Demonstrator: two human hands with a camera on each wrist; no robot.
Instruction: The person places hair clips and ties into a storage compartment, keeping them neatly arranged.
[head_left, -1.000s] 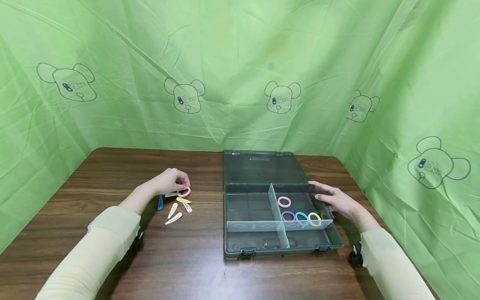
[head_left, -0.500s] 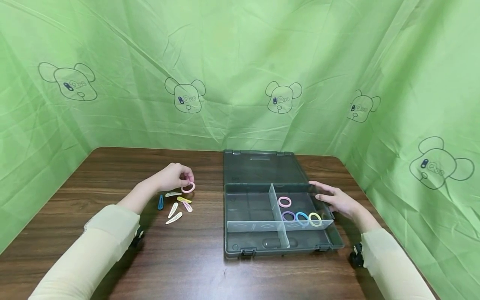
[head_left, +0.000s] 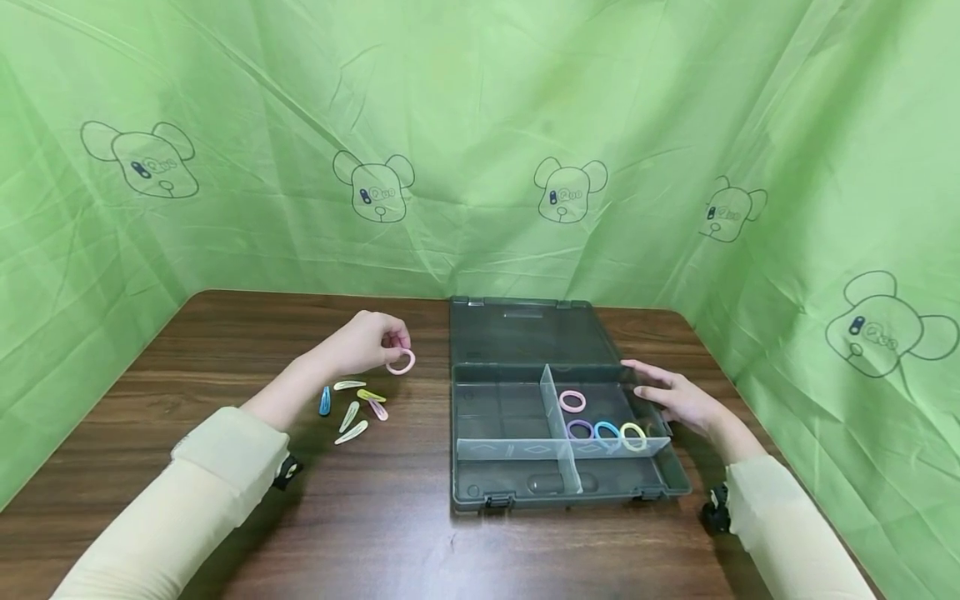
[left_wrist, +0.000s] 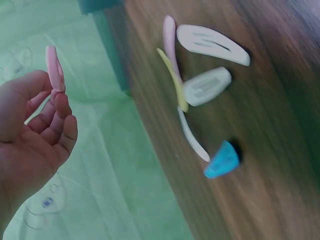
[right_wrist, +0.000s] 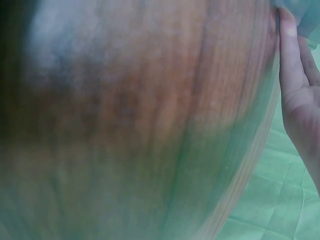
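My left hand [head_left: 371,343] pinches a pink hair tie [head_left: 401,362] between thumb and fingers, raised above the table. In the left wrist view the same pink ring [left_wrist: 55,70] is seen nearly edge-on at the fingertips. Below that hand lie several snap hair clips: a blue clip [head_left: 325,402], a yellow clip [head_left: 371,396], a pink clip [head_left: 378,409] and pale ones. My right hand [head_left: 686,402] rests with relaxed fingers at the right wall of a grey divided box [head_left: 498,408]. Its upper right compartment holds a pink [head_left: 572,402], a purple, a blue and a yellow hair tie.
The box's lid [head_left: 528,332] lies folded back behind it. Clear dividers [head_left: 510,450] split the box into compartments. A brown wooden table [head_left: 375,517] carries everything, and a green curtain [head_left: 465,150] stands along its back and sides.
My left hand has lifted the pink hair tie off the clips and moved it right and slightly away from me. My right hand stays at the box.
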